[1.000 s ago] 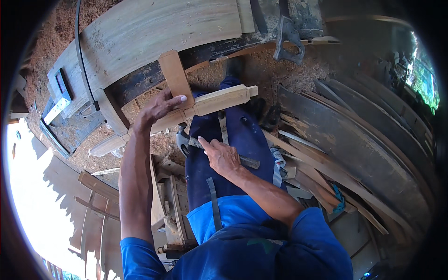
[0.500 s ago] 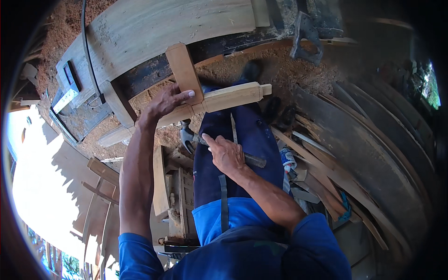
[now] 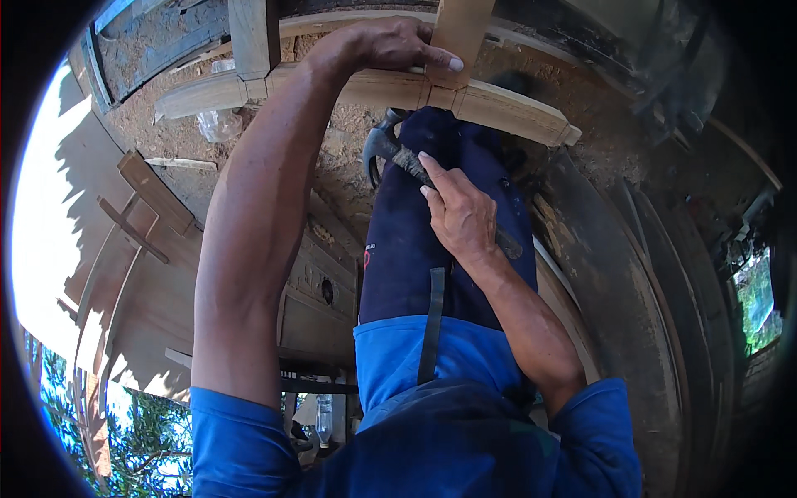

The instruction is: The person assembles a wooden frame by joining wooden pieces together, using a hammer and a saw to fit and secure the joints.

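My left hand (image 3: 398, 46) reaches far forward and grips a short wooden crosspiece (image 3: 459, 37), its thumb lying on the near face. That crosspiece meets a long wooden rail (image 3: 510, 108) with pencil lines around the joint and a narrowed right end. A second crosspiece (image 3: 253, 41) meets the rail farther left. Over my thighs, my right hand (image 3: 465, 212) is closed around the handle of a claw hammer (image 3: 383, 145), index finger stretched along it. The hammer head points forward and left, just short of the rail and apart from it.
Dark boards (image 3: 614, 274) lean in a stack on the right. At the left stand a wooden panel (image 3: 158, 307) and a loose wood strip (image 3: 178, 163) on the sawdust-covered ground. A clear plastic bottle (image 3: 324, 419) is low in the picture, near my left side.
The view has shifted, so the rail and crosspieces appear higher in the picture. My left hand keeps its hold on the crosspiece, and the hammer stays in my right hand.
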A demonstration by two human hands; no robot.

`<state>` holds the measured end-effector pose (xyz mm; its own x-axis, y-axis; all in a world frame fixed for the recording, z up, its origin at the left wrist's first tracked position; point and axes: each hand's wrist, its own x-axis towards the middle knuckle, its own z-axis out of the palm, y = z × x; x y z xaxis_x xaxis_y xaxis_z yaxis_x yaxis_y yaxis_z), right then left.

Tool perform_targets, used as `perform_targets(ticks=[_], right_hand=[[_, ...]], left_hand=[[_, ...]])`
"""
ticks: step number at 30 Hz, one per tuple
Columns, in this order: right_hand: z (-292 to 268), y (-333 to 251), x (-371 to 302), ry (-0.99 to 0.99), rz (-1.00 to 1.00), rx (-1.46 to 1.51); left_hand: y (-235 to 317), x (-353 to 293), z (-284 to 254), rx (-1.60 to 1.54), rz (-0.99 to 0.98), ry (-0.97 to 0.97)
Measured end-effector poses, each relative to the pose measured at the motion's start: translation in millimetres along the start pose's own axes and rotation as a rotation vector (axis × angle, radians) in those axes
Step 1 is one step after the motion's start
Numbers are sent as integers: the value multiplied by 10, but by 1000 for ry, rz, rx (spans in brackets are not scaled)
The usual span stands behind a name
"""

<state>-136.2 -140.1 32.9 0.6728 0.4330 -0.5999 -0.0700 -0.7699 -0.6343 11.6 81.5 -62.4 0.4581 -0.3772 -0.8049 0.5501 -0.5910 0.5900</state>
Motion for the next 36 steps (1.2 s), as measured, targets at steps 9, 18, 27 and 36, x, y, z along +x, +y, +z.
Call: perform_targets(ticks=[9, 18, 27, 36], right_hand=[[-161, 175, 83, -22, -101, -126], [-224, 169, 187, -76, -133, -141], [-328, 185, 228, -137, -95, -132], [-373, 228, 252, -145, -112, -108]], left_hand=[[-99, -277, -92, 248, 205, 320], [-211, -667, 253, 352, 312, 386], [-122, -672, 583, 802, 219, 497], [-118, -576, 549, 661, 319, 521]])
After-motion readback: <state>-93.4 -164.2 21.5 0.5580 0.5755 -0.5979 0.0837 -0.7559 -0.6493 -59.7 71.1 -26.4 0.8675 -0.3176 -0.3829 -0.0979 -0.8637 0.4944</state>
